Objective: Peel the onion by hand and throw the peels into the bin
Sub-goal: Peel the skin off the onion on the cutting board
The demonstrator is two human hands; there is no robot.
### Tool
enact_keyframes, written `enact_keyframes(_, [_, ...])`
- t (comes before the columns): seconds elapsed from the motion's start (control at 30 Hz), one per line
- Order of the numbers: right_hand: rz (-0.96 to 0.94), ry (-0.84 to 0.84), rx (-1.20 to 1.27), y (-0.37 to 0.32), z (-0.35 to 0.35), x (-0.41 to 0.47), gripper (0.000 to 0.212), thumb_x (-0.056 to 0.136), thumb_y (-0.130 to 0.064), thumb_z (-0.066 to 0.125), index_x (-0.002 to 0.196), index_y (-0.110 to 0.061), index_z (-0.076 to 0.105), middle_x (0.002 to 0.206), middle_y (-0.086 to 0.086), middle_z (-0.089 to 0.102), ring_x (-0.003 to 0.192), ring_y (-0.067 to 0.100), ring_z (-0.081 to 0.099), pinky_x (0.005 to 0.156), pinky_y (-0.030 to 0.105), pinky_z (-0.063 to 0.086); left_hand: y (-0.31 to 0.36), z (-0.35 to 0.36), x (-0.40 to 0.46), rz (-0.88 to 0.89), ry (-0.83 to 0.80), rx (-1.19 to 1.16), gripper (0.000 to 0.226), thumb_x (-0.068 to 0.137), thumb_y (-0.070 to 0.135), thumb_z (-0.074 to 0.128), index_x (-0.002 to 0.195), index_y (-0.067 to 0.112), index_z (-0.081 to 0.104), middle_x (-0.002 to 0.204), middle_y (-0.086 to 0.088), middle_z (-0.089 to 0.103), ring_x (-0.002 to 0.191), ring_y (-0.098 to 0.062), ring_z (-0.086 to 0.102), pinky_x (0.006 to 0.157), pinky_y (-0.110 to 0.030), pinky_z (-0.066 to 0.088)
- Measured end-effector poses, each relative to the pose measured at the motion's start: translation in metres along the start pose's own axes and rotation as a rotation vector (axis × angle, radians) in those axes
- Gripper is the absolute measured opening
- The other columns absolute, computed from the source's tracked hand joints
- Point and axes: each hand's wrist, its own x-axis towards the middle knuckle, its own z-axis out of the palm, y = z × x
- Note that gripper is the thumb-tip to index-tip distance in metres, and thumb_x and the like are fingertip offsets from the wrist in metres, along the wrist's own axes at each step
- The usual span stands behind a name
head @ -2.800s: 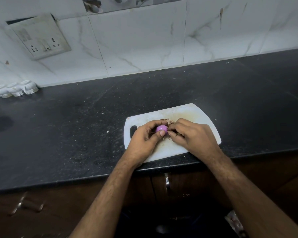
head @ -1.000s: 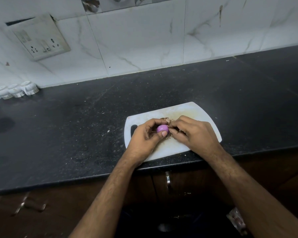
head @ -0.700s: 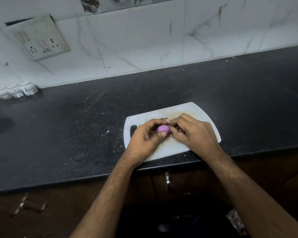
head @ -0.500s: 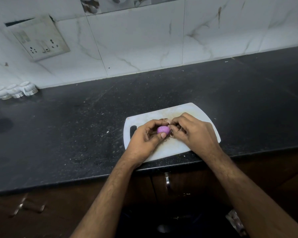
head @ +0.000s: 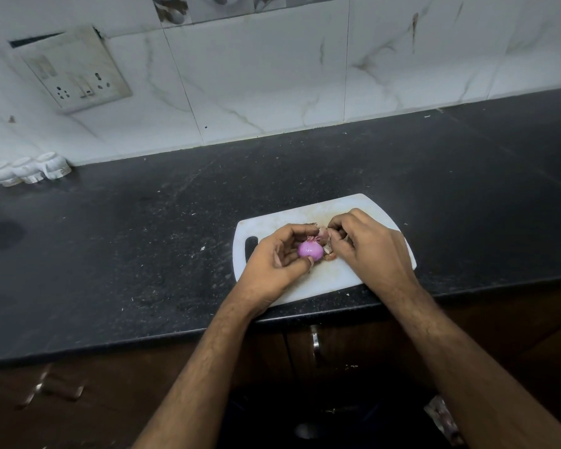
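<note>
A small purple onion sits between the thumb and fingers of my left hand, just above a white cutting board. My right hand is beside it on the right, fingertips pinched on a piece of brownish peel near the onion's top. More peel scraps lie on the board under the hands. No bin can be made out.
The board lies at the front edge of a black speckled countertop. Small white containers stand at the far left by the tiled wall. A socket plate is on the wall. Brown cabinet doors with a handle are below.
My right hand has pulled a little away to the right of the onion with peel in its fingertips. More of the purple onion shows. My left hand keeps its hold.
</note>
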Motion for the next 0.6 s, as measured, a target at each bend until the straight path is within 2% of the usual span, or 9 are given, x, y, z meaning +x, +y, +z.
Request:
enact_keyframes(0.13, [0.086,-0.060,-0.014,0.0027,0.0003,0.0034,0.016,0.099,-0.034,0.060,0.106,-0.022,0.068,0.101,-0.011,0.066,0.079,0.016,0.064,0.069,0.036,0.054,0.0029,0.0005,-0.0007,-0.004,0.024,-0.028,0.043,0.095,-0.011,0.068,0.133,0.007,0.066,0.134,-0.007,0.073,0.127,-0.025,0.070,0.098,-0.027,0.057])
enact_keyframes(0.27, [0.001,-0.136,0.013,0.0060,0.0045,0.0021,0.023,0.101,-0.022,0.055,0.121,-0.027,0.066,0.110,-0.011,0.068,0.089,0.019,0.068,0.073,0.039,0.057,0.0047,0.0017,-0.0005,-0.021,0.053,-0.057,0.038,0.097,-0.010,0.065,0.131,0.007,0.065,0.132,-0.012,0.073,0.121,-0.026,0.072,0.086,-0.023,0.059])
enact_keyframes(0.33, [-0.025,-0.139,0.055,0.0052,0.0045,0.0005,0.027,0.102,-0.025,0.053,0.126,-0.028,0.064,0.117,-0.012,0.070,0.096,0.019,0.069,0.075,0.041,0.058,0.0049,0.0023,-0.0011,-0.026,0.062,-0.070,0.038,0.097,-0.011,0.065,0.129,0.010,0.065,0.131,-0.009,0.073,0.116,-0.021,0.073,0.083,-0.022,0.059])
enact_keyframes(0.4, [-0.035,-0.135,0.099,0.0027,0.0018,0.0005,0.035,0.105,-0.044,0.041,0.129,-0.028,0.062,0.120,-0.014,0.069,0.099,0.016,0.068,0.076,0.040,0.057,0.0049,0.0028,-0.0017,-0.025,0.047,-0.069,0.041,0.094,-0.008,0.067,0.130,0.013,0.064,0.130,-0.006,0.072,0.115,-0.018,0.072,0.086,-0.022,0.058])
enact_keyframes(0.47, [-0.041,-0.164,0.133,0.0021,0.0005,0.0006,0.040,0.105,-0.053,0.037,0.125,-0.029,0.062,0.115,-0.016,0.067,0.093,0.011,0.066,0.074,0.038,0.056,0.0049,0.0033,-0.0016,-0.027,0.020,-0.050,0.049,0.092,-0.009,0.069,0.136,0.011,0.059,0.132,-0.005,0.070,0.118,-0.016,0.072,0.095,-0.025,0.059])
enact_keyframes(0.6, [-0.068,-0.203,0.118,0.0045,0.0030,0.0011,0.025,0.102,-0.051,0.049,0.109,-0.033,0.064,0.101,-0.016,0.065,0.078,0.006,0.061,0.067,0.035,0.053,0.0039,0.0043,-0.0021,-0.021,-0.025,-0.017,0.061,0.090,-0.017,0.068,0.142,0.010,0.052,0.141,-0.008,0.064,0.122,-0.013,0.070,0.110,-0.030,0.054])
